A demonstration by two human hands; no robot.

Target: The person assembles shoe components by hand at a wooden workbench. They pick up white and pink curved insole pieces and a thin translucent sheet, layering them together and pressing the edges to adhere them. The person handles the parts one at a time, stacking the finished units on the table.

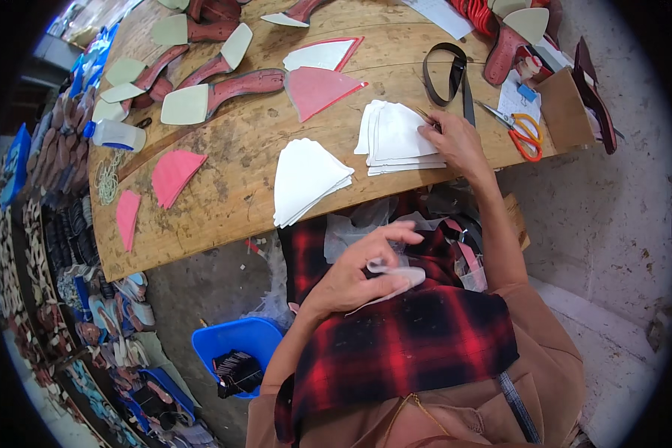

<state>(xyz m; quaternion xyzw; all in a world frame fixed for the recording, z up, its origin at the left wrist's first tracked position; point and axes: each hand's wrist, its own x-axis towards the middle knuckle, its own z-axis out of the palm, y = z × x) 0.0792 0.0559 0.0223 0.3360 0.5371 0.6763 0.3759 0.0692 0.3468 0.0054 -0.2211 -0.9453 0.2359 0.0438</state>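
Note:
My left hand (362,270) is over the red and black plaid cloth on my lap, index finger stretched out. A thin, whitish, curled piece (399,278) is held between its thumb and curled fingers. My right hand (457,142) is closed around a small, pointed, brass-coloured tool (425,117), whose kind is mostly hidden by the fingers. That hand rests at the right edge of a stack of white fan-shaped pieces (399,133) on the wooden table (235,198). To its left lies a second stack of white fan-shaped pieces (306,183).
Pink fan-shaped pieces (178,175), a pink template (319,89) and reddish shoe insoles (246,84) lie on the table. Orange-handled scissors (526,138), a black strap (467,93) and a cardboard box (567,108) are at the right. A blue bin (231,336) stands below.

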